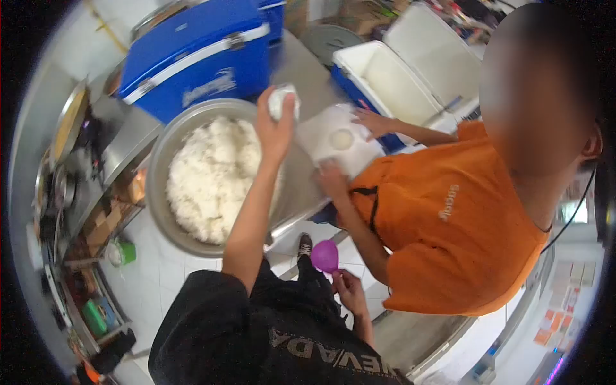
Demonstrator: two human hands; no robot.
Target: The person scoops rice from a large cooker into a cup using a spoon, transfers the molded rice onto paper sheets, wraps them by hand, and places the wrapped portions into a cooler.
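My left hand [276,125] is raised over the right rim of a large metal pot [156,186] of cooked white rice [212,179]. Its fingers are wrapped round a small whitish cup-like thing [283,102], whose contents are blurred. Low beside my body, my right hand [350,293] grips the handle of a purple plastic scoop [325,256] with a round head. To the right of the pot, white wrapping paper [314,131] lies on the metal table with a small round pale mound [341,139] on it.
At the right, a co-worker in an orange shirt [449,224] has both hands at the paper. A shut blue cooler [192,64] stands behind the pot. Further right is a cooler with its white lid [433,51] raised. A green container [125,252] sits low at the left.
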